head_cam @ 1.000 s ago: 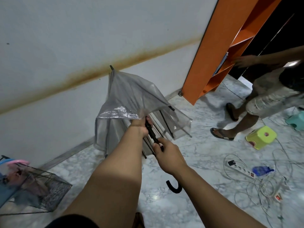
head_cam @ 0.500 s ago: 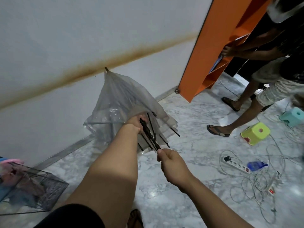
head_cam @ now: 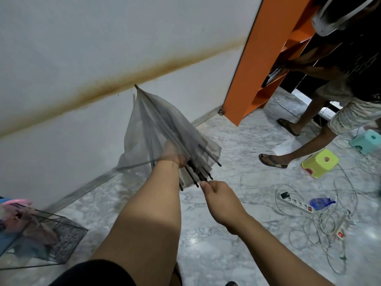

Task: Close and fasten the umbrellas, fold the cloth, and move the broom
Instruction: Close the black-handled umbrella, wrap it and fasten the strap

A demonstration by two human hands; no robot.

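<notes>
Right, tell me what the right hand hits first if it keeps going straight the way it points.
The right hand points up and forward along the umbrella. It would probably first meet the bunched black rib tips, right by the left hand. Depth is unclear.

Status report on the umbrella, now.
Left hand under the canopy, grip on the ribs. Right hand grips the shaft end. Clear umbrella nearly collapsed, unfastened. Nothing in the way.
</notes>
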